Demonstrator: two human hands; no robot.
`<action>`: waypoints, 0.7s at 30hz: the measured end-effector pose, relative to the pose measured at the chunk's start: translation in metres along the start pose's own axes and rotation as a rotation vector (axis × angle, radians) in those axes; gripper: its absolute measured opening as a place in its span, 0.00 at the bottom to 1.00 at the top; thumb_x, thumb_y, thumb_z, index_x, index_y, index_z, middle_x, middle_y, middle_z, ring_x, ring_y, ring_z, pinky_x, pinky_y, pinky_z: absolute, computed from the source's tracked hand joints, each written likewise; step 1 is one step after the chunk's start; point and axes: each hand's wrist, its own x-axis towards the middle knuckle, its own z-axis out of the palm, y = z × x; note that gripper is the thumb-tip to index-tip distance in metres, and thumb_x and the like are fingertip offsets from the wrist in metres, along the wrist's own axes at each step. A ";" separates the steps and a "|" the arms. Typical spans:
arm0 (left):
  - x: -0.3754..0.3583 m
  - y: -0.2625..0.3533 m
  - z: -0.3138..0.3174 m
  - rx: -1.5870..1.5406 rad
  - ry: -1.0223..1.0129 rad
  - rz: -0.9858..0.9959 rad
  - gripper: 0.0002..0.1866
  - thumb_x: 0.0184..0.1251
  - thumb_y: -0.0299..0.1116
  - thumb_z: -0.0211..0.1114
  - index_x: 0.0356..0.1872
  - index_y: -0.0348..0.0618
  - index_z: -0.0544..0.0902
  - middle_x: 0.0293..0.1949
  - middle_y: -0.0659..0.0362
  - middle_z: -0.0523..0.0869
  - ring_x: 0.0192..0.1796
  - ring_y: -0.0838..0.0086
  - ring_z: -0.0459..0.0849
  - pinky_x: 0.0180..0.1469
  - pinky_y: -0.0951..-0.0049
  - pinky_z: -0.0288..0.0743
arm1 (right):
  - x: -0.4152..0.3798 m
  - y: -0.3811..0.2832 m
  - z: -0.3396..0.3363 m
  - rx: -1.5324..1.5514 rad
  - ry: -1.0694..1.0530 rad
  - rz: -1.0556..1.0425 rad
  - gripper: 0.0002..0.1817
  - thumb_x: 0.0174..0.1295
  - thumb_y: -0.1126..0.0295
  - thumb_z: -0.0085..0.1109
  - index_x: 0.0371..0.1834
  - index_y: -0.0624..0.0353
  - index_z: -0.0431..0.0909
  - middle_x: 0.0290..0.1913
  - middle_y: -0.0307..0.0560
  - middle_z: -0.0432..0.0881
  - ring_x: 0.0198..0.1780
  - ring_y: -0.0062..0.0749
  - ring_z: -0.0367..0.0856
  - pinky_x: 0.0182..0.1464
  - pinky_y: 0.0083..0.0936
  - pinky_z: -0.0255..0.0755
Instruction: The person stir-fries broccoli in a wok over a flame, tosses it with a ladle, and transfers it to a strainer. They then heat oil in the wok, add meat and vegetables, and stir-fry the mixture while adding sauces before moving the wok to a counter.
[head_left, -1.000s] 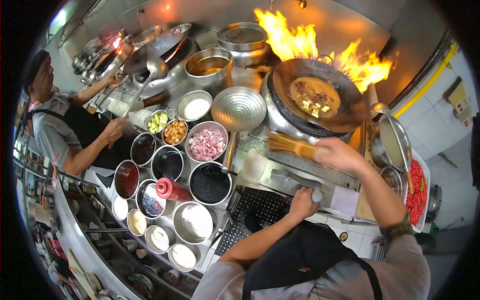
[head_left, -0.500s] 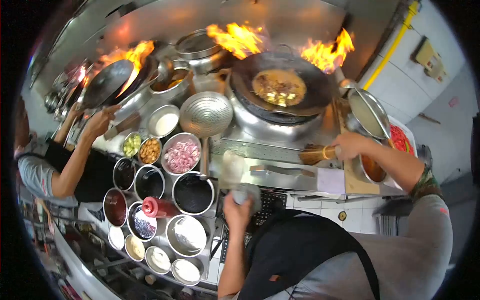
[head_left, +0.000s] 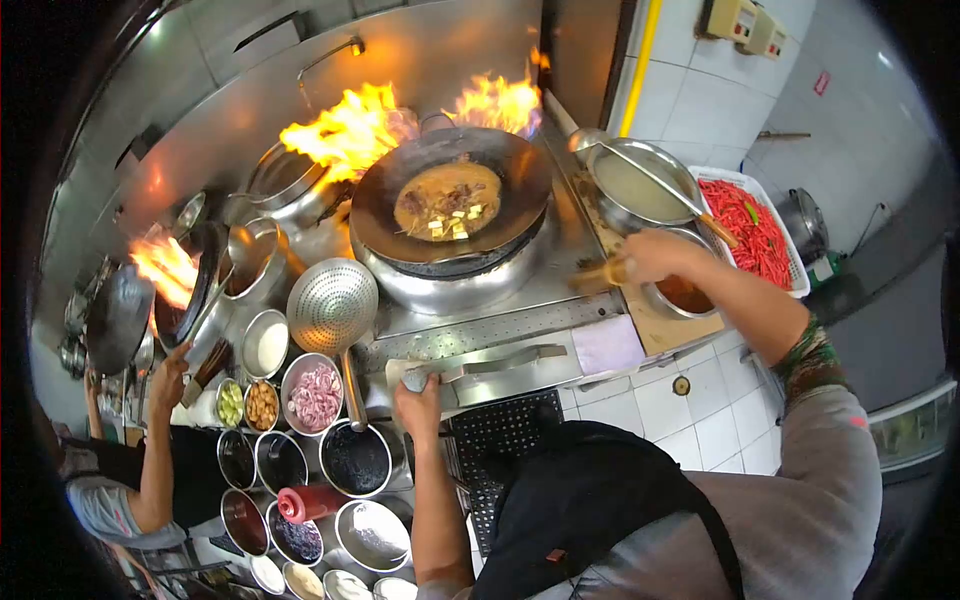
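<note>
My right hand grips a bamboo wok brush, smeared by motion, above the counter's right part. Beneath that forearm stands a bowl of reddish-orange sauce. My left hand is closed on a greyish cloth at the counter's front rim; a cream cloth or pad lies under it. Beyond both hands, a large black wok sits on the burner. It contains brown liquid with dark pieces and pale yellow cubes. Neither hand touches the wok.
Flames rise behind the wok. A perforated strainer rests left of it, beside several seasoning bowls and a red bottle. At right are a pot with a ladle and a basket of red chillies. A co-worker's hand holds another wok.
The view has turned to the right. My right hand has raised the brush somewhat. My left hand has brought the cloth onto the counter's front rim.
</note>
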 end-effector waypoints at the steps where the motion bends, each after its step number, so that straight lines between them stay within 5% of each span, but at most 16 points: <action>1: 0.005 -0.007 0.003 -0.014 -0.009 0.032 0.20 0.56 0.40 0.75 0.42 0.33 0.84 0.40 0.43 0.88 0.45 0.50 0.87 0.50 0.57 0.77 | 0.003 -0.017 -0.003 0.097 0.046 0.075 0.16 0.56 0.60 0.62 0.41 0.58 0.88 0.43 0.58 0.87 0.48 0.52 0.86 0.49 0.44 0.79; 3: 0.021 -0.043 0.017 -0.047 -0.029 0.096 0.22 0.56 0.41 0.75 0.44 0.32 0.84 0.41 0.42 0.88 0.46 0.49 0.86 0.52 0.56 0.77 | 0.032 -0.012 0.057 0.093 0.153 0.018 0.18 0.50 0.62 0.63 0.43 0.57 0.87 0.41 0.58 0.87 0.46 0.53 0.86 0.49 0.44 0.79; 4: 0.032 -0.066 0.022 0.085 -0.027 0.170 0.31 0.56 0.45 0.76 0.54 0.31 0.80 0.50 0.38 0.83 0.55 0.47 0.81 0.59 0.55 0.73 | 0.044 -0.009 0.074 0.085 0.209 -0.015 0.20 0.47 0.62 0.63 0.44 0.56 0.87 0.40 0.58 0.87 0.45 0.53 0.86 0.48 0.44 0.79; 8: -0.009 -0.011 -0.012 0.247 0.097 0.293 0.43 0.57 0.45 0.76 0.69 0.32 0.68 0.64 0.34 0.71 0.66 0.40 0.69 0.69 0.52 0.62 | 0.008 -0.006 0.014 0.029 -0.075 0.059 0.16 0.49 0.64 0.62 0.41 0.58 0.87 0.38 0.58 0.87 0.42 0.53 0.86 0.47 0.45 0.79; 12: -0.038 0.026 -0.010 0.201 0.139 0.625 0.38 0.59 0.37 0.75 0.68 0.33 0.69 0.65 0.34 0.70 0.68 0.40 0.68 0.71 0.49 0.60 | 0.025 0.002 0.045 0.159 0.125 -0.013 0.14 0.51 0.64 0.60 0.38 0.59 0.87 0.37 0.60 0.87 0.41 0.55 0.86 0.44 0.45 0.79; 15: -0.046 0.039 -0.010 0.243 0.076 0.643 0.37 0.60 0.38 0.74 0.68 0.32 0.69 0.65 0.34 0.70 0.69 0.41 0.66 0.71 0.49 0.59 | 0.015 -0.018 0.059 0.224 0.114 0.012 0.15 0.55 0.61 0.60 0.34 0.62 0.87 0.37 0.60 0.87 0.40 0.55 0.86 0.43 0.46 0.79; 17: -0.019 -0.005 -0.010 0.150 0.128 0.552 0.39 0.61 0.40 0.73 0.68 0.27 0.67 0.67 0.34 0.69 0.70 0.42 0.66 0.73 0.52 0.58 | -0.006 -0.006 0.047 0.222 0.004 0.029 0.13 0.55 0.64 0.59 0.35 0.61 0.87 0.37 0.59 0.87 0.41 0.55 0.86 0.44 0.47 0.79; 18: 0.001 -0.037 -0.008 0.092 0.138 0.463 0.40 0.62 0.41 0.73 0.67 0.24 0.67 0.67 0.34 0.69 0.70 0.43 0.66 0.73 0.53 0.57 | -0.027 -0.009 0.013 0.217 -0.081 0.109 0.16 0.52 0.72 0.55 0.44 0.56 0.84 0.37 0.62 0.86 0.42 0.56 0.86 0.46 0.49 0.78; 21: 0.036 -0.081 -0.002 0.086 -0.087 0.281 0.39 0.62 0.42 0.74 0.66 0.25 0.68 0.65 0.37 0.73 0.67 0.49 0.72 0.71 0.58 0.61 | -0.045 -0.009 0.048 0.461 0.192 0.220 0.19 0.56 0.69 0.56 0.51 0.53 0.83 0.38 0.61 0.86 0.42 0.55 0.86 0.46 0.50 0.78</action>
